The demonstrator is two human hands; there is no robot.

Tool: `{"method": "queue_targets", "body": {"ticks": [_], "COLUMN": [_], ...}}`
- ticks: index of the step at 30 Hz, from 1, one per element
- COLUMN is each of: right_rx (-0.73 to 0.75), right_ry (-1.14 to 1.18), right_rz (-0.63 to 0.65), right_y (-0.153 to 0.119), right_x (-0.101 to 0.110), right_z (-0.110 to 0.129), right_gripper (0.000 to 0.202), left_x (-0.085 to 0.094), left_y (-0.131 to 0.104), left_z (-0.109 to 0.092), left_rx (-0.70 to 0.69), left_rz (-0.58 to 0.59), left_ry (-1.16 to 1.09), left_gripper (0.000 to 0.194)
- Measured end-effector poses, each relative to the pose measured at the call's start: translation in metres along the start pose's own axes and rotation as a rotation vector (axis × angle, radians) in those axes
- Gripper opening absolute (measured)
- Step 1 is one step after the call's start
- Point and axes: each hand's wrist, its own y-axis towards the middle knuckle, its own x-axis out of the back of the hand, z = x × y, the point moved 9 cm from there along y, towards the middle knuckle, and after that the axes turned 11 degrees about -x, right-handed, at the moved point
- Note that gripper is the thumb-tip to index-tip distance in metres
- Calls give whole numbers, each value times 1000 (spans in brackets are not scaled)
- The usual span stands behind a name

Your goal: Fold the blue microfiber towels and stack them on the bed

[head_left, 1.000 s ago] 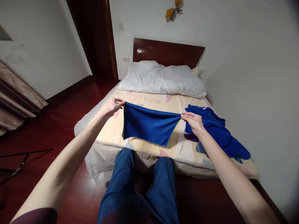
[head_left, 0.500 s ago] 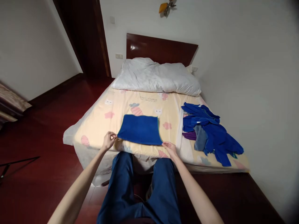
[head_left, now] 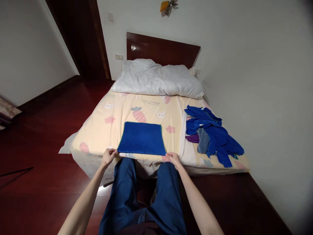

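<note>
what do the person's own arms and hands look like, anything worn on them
The left hand and right hand are ungloved, with no watch or bracelet visible; any ring would be too small to tell. The left forearm and right forearm are slender and bare, with no sleeve in view.

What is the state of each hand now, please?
Left hand: closed, pinching the near left corner of the blue cloth.
Right hand: closed, pinching its near right corner.
</note>
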Motion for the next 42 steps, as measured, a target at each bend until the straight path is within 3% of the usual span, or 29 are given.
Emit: {"method": "queue_targets", "body": {"ticks": [6, 11, 16, 21, 25, 29, 32, 36, 39, 42], "right_rx": [-97, -114, -113, -111, -104, -69, -70, -138, -191, -214], "right_ry": [41, 92, 157, 226, 269, 285, 232, 177, 143, 89], "right_rz": [64, 87, 114, 88, 97, 134, 180, 317, 417, 387], "right_y": [-15, -20, -20, -16, -14, -19, -22, -19, -8, 18], "right_x": [-2, -5, -10, -9, -9, -9, -11, -20, -25, -24], "right_z": [-12, -11, -10, -14, -16, -14, -13, -12, -4, 9], "right_gripper": [26, 32, 42, 46, 43, 33, 29, 33, 41, 48], "left_x": [-10, -10, -7, -18, -13, -5, -1, -6, -12, -18], "left_y": [-10, -5, 0, 3, 7, 9, 9, 16, 32, 60], "left_z": [10, 24, 39, 35, 26, 19, 17, 14, 11, 8], "left_rx": [87, 106, 136, 132, 139, 80, 37, 22, 79, 142], "left_rz": [81, 25, -12, 82, -5, -33, 33, 247, 383, 415], "left_ry": [-73, -96, -135, -172, -213, -240, -190, -85, -19, -23], "left_gripper": [47, 63, 68, 71, 82, 81, 77, 75, 76, 74]}}
